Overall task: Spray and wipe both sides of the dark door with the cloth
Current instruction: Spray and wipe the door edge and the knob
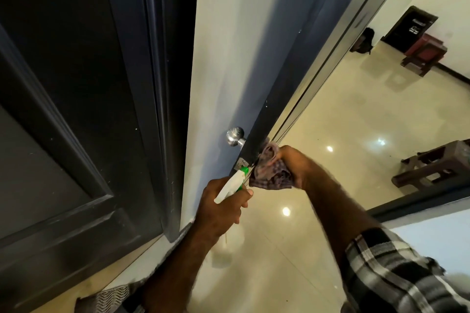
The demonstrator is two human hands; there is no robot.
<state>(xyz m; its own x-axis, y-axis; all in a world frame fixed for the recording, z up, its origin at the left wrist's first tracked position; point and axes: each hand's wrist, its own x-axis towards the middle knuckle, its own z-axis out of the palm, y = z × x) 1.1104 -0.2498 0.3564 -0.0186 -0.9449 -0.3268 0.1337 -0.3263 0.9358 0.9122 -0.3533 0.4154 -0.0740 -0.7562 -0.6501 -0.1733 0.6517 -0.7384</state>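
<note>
The right hand's [292, 164] fingers bunch a crumpled purplish checked cloth [270, 170] against the edge of the open dark door [287, 79], at about four o'clock from its round silver metal knob [235, 136]. At seven o'clock from the cloth, the left hand's [221, 207] fingers curl round a white spray bottle with a green nozzle [232, 184], nozzle near the latch. Glossy cream floor tiles [343, 134] lie beyond.

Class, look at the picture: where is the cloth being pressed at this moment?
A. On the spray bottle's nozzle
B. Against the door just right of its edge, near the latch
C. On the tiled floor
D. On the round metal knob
B: the right hand holds the bunched cloth against the dark door beside its latch edge, below and right of the knob.
</note>
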